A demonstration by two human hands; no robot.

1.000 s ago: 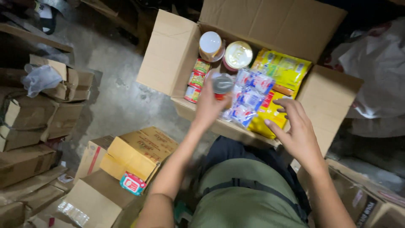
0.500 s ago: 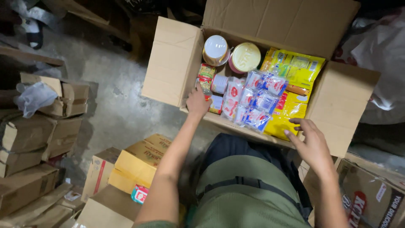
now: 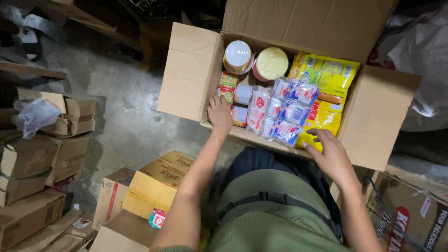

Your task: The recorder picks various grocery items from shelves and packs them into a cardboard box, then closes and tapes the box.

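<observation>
The left hand [image 3: 220, 113] lies flat, fingers together, on the near edge of the open cardboard box [image 3: 191, 74] in the upper middle of the frame, touching the small cans [image 3: 239, 115] packed at that side and gripping nothing; the right hand [image 3: 330, 153] rests at the box's lower right edge, fingers loosely spread and empty, just beside the yellow packets [image 3: 324, 74]; between the hands a strip of shiny blue-and-white sachets [image 3: 285, 112] lies draped over the goods; two round tubs [image 3: 238, 56] with a white and a yellow lid stand at the back; the sachets look slick and could slide off if the box is nudged, and I'd guess the soft flaps would sag under a leaning palm; worn brown cartons [image 3: 70, 116] are stacked on the rough concrete floor [image 3: 130, 121] at left.
</observation>
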